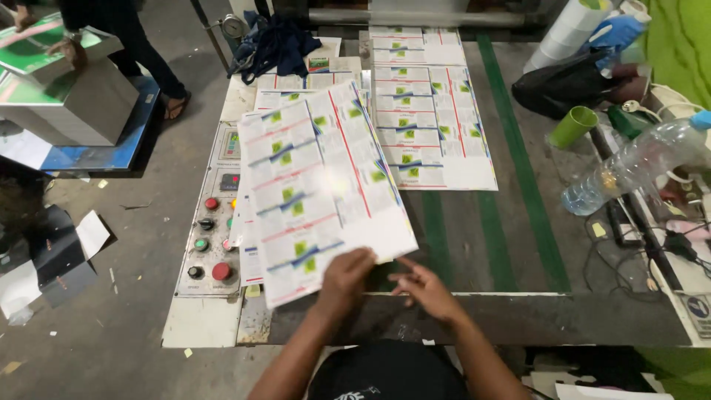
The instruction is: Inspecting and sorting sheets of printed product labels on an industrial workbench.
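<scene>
1. Head view: the left hand (346,275) pinches the near edge of a stack of printed sheets (318,185), which lies tilted on the counter (518,311).
2. The right hand (424,289) is loosely open just beside it, holding nothing.
3. A plastic bottle (637,167) lies on its side at the right, some clear liquid inside.
4. A green cup (572,126) lies tipped nearby.

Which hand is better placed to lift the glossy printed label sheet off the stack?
Left. The left hand already rests on the near edge of the glossy printed label sheet, fingers over its corner. The right hand hovers open beside that edge above the dark green-striped table, apparently not touching the sheet.
</scene>
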